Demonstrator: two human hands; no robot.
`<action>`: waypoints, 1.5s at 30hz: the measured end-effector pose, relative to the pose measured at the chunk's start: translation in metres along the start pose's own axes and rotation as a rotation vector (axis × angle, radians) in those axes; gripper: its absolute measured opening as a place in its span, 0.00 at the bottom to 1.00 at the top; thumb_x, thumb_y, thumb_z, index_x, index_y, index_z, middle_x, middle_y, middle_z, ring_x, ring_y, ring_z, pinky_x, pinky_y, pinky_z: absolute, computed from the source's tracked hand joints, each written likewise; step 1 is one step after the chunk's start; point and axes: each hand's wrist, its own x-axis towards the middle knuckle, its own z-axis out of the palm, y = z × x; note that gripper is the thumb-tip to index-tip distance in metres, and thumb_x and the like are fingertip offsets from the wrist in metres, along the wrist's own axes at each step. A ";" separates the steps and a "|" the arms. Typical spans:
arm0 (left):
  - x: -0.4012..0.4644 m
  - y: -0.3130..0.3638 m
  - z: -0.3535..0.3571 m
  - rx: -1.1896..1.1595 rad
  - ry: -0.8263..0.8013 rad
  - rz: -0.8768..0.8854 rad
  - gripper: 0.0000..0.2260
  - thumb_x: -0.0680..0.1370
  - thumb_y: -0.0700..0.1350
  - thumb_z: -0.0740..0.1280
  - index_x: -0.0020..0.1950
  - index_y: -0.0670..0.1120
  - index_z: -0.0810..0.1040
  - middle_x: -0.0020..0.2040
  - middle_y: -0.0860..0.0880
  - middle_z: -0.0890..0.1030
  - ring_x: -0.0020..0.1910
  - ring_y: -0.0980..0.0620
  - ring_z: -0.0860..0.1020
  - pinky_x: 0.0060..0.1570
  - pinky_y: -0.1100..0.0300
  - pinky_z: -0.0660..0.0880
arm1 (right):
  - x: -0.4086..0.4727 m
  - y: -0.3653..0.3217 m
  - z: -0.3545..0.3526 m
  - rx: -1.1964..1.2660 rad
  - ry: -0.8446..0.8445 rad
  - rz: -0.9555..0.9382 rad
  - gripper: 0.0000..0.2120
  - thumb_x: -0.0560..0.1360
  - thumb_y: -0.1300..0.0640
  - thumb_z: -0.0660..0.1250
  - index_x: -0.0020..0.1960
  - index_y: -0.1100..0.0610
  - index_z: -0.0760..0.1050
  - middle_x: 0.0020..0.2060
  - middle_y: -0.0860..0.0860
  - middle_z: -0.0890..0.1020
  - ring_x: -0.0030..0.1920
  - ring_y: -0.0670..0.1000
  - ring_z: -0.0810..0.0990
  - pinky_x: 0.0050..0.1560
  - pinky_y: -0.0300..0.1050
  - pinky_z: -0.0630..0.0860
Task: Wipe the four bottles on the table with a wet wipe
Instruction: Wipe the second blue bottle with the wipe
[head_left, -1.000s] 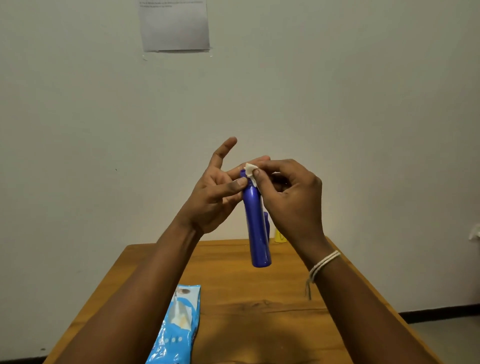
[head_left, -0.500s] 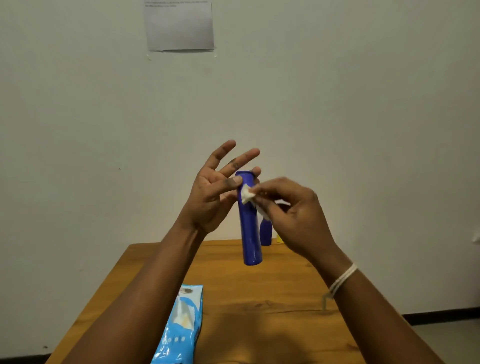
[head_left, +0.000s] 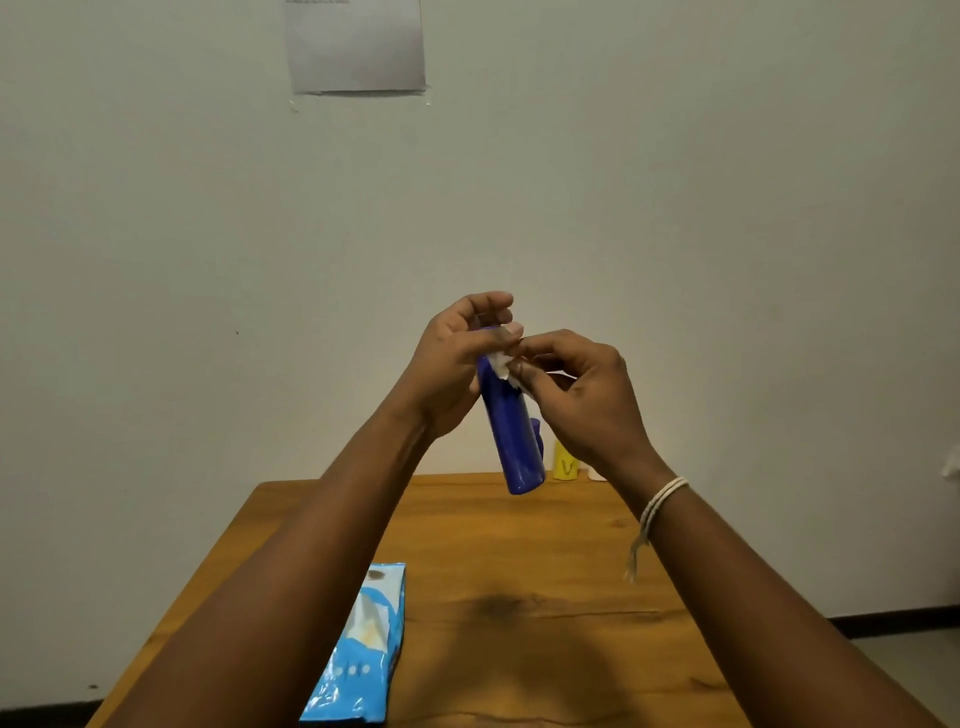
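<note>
Wiping blue bottle above bench.
I see left hand fingers curled round its top; right hand fingers pinch wet wipe against it. Contents can't tell.

Wall: plain off-white, fills most of the view, evenly and dimly lit.
Paper sheet: taped high on the wall, grey-white, print at its top edge too small to read.
Table: wooden, orange-brown grain, far edge against the wall, soft dark shadow across the near middle.
Skirting: dark strip along the foot of the wall, lower right and lower left.
Floor: pale, glimpsed at the right corner.
</note>
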 end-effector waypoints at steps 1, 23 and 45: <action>0.001 0.000 0.001 0.003 0.027 -0.021 0.16 0.78 0.31 0.66 0.65 0.41 0.74 0.57 0.45 0.76 0.52 0.48 0.79 0.45 0.60 0.80 | 0.001 0.003 -0.002 0.006 -0.024 0.009 0.07 0.77 0.61 0.70 0.55 0.57 0.82 0.48 0.49 0.85 0.50 0.48 0.84 0.48 0.47 0.84; -0.012 -0.004 -0.014 0.089 -0.067 -0.200 0.16 0.79 0.51 0.70 0.56 0.38 0.83 0.49 0.45 0.85 0.46 0.49 0.83 0.41 0.56 0.80 | -0.024 0.001 -0.002 -0.068 0.011 -0.281 0.09 0.76 0.61 0.71 0.56 0.60 0.82 0.49 0.53 0.83 0.49 0.50 0.83 0.44 0.47 0.83; -0.016 -0.014 -0.019 0.144 -0.332 0.047 0.16 0.85 0.43 0.57 0.60 0.32 0.76 0.51 0.34 0.78 0.52 0.39 0.76 0.56 0.48 0.74 | -0.028 -0.021 -0.009 -0.152 0.096 -0.346 0.09 0.75 0.66 0.71 0.55 0.65 0.82 0.47 0.55 0.83 0.48 0.49 0.81 0.45 0.41 0.81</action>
